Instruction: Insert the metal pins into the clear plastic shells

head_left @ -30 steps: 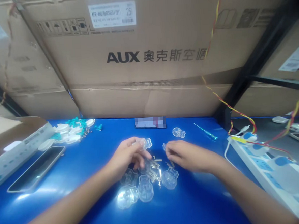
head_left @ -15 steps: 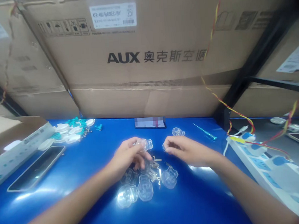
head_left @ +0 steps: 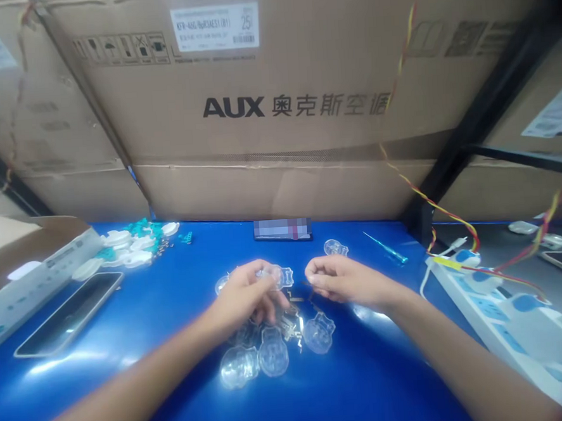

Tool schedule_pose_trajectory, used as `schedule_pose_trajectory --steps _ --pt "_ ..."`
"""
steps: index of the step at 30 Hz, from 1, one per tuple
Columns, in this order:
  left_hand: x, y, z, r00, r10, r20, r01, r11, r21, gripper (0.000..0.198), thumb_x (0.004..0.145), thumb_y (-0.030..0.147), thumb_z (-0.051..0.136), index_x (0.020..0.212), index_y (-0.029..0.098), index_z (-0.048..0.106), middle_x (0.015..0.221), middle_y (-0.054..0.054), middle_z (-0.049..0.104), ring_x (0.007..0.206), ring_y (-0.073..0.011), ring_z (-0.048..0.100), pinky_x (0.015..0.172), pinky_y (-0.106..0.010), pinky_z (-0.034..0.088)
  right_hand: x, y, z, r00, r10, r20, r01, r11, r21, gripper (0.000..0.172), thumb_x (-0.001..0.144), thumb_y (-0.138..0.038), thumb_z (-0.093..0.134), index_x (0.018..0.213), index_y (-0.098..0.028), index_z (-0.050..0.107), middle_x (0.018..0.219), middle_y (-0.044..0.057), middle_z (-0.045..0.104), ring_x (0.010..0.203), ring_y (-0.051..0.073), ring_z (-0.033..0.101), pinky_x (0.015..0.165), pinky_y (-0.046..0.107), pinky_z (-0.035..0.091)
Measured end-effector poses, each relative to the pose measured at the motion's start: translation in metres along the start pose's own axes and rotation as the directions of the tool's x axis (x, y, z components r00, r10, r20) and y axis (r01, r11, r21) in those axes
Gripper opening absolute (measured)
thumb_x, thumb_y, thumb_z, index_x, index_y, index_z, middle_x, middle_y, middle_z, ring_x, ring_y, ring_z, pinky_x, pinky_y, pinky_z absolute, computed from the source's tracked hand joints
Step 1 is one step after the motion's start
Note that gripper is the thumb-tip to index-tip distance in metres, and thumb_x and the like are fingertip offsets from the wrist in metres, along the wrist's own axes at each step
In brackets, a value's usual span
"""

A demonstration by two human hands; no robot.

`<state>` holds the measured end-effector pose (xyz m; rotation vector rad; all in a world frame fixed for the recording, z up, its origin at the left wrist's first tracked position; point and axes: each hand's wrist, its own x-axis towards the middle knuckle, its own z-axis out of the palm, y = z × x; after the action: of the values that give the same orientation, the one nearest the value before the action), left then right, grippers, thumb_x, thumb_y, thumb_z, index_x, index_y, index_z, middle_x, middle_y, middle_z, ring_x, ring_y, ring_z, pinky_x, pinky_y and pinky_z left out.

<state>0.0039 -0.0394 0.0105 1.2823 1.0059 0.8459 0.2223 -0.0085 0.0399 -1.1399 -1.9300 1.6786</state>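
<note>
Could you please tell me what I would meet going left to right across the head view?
Leftmost phone, left hand holding a clear plastic piece, right hand, slender teal tool, white power strip.

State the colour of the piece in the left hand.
The piece is clear, colourless; head view shows it best.

The casings are clear, the tabletop blue.

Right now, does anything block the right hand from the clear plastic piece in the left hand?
Nothing visible does: a small gap separates the right hand from the clear plastic piece in the left hand.
</note>
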Motion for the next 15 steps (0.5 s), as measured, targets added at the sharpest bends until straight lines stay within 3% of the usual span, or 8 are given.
schedule_pose_trajectory --steps 3,7,15 --pt "0.001 -0.001 0.0 1.0 0.005 -0.003 -0.005 1.0 0.008 0.032 0.087 0.046 0.053 0.097 0.016 0.049 0.074 -0.01 0.072 0.043 -0.0118 0.06 0.036 -0.017 0.034 0.001 0.002 0.001 0.999 -0.035 0.028 0.032 0.994 0.102 0.024 0.087 -0.038 0.056 0.079 -0.017 0.048 0.061 -0.006 0.044 0.048 0.006 0.032 0.045 0.02 0.019" --pt "0.0 -0.002 0.0 0.999 0.03 0.036 -0.031 0.999 0.03 0.031 0.088 0.044 0.052 0.101 0.016 0.05 0.076 -0.009 0.072 0.043 -0.0117 0.06 0.037 -0.017 0.035 0.002 0.003 0.006 0.988 -0.135 0.07 0.119 0.972 0.201 0.031 0.086 -0.044 0.058 0.08 -0.018 0.045 0.064 -0.005 0.046 0.05 0.006 0.036 0.048 0.02 0.023" --pt "-0.003 -0.007 0.003 0.993 0.049 0.106 -0.059 0.994 0.096 0.031 0.089 0.042 0.051 0.106 0.016 0.051 0.074 -0.006 0.07 0.045 -0.0109 0.059 0.037 -0.017 0.034 0.002 0.004 0.013 0.981 -0.181 0.071 0.172 0.978 0.117 0.032 0.087 -0.047 0.056 0.079 -0.018 0.045 0.06 -0.006 0.045 0.048 0.006 0.034 0.046 0.021 0.025"
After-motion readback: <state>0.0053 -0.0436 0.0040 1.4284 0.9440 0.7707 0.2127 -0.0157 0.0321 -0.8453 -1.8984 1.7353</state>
